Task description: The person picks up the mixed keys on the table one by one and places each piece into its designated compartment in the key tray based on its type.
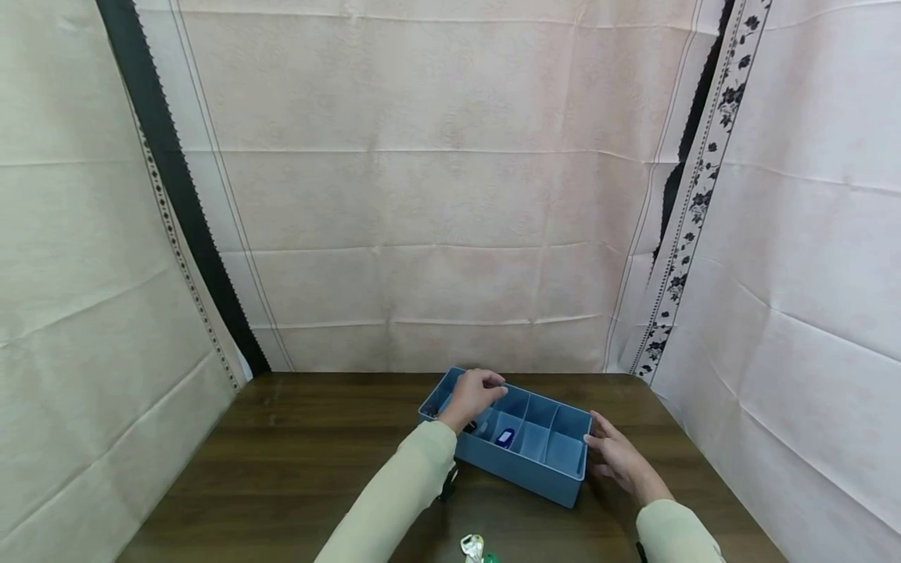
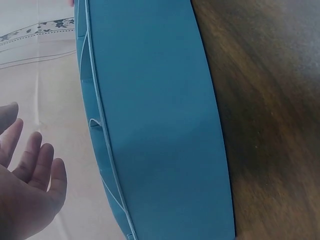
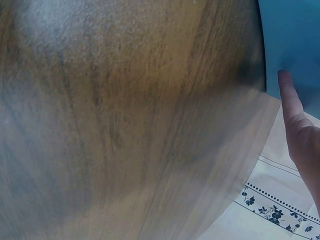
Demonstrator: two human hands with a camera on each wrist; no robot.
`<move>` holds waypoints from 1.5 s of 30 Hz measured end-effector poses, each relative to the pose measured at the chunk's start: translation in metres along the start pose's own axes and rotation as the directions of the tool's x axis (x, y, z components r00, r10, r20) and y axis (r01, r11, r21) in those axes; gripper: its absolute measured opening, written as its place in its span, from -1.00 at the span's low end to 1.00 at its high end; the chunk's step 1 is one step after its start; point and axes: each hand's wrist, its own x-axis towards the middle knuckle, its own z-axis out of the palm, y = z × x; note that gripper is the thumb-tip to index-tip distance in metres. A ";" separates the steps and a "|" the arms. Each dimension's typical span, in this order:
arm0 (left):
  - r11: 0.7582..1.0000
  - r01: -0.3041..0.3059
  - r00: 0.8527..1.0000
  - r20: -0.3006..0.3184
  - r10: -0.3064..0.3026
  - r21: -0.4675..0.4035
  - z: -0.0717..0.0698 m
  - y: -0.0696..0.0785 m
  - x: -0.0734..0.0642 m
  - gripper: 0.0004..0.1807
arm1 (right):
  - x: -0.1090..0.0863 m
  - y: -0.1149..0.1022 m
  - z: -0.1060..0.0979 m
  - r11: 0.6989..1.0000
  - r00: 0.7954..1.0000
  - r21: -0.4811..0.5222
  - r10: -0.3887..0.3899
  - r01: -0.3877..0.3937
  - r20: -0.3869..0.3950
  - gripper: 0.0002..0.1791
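Observation:
A blue divided box (image 1: 517, 469) sits at an angle on the wooden table. My left hand (image 1: 473, 397) is over its left half, fingers loosely bent; the left wrist view shows that hand (image 2: 35, 192) above the rim with nothing visible in it. At the box's right end, my right hand (image 1: 619, 455) touches the short wall. In the right wrist view, a straight digit of this hand (image 3: 302, 130) lies against the blue wall (image 3: 290, 40). One compartment holds a small dark-blue object with a white label (image 1: 505, 438). A small black item (image 1: 470, 427) shows beside my left wrist.
On the brown wooden table (image 1: 281, 469), near the front, lie a shiny silver-and-gold item (image 1: 472, 546) and a small green piece (image 1: 489, 558). Pale cloth (image 1: 422, 195) hangs behind the table and along both sides.

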 end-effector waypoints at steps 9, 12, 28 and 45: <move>1.000 -0.008 1.000 0.020 0.008 0.005 -0.003 0.003 -0.006 -0.72 | 0.001 -0.001 0.000 1.000 1.000 0.013 -0.003 0.003 0.007 -0.26; 1.000 -0.007 1.000 0.030 0.007 -0.003 -0.005 0.002 -0.008 -0.72 | 0.000 -0.001 0.000 1.000 1.000 0.012 -0.005 0.005 0.011 -0.27; 0.998 -0.050 0.996 0.077 0.047 0.029 -0.017 0.013 -0.025 -0.75 | -0.002 -0.002 -0.001 1.000 1.000 -0.011 0.004 -0.004 0.017 -0.27; 0.994 -0.077 0.983 0.171 0.063 0.072 -0.021 0.008 -0.051 -0.83 | -0.002 -0.001 0.000 1.000 1.000 -0.006 -0.005 0.005 0.021 -0.27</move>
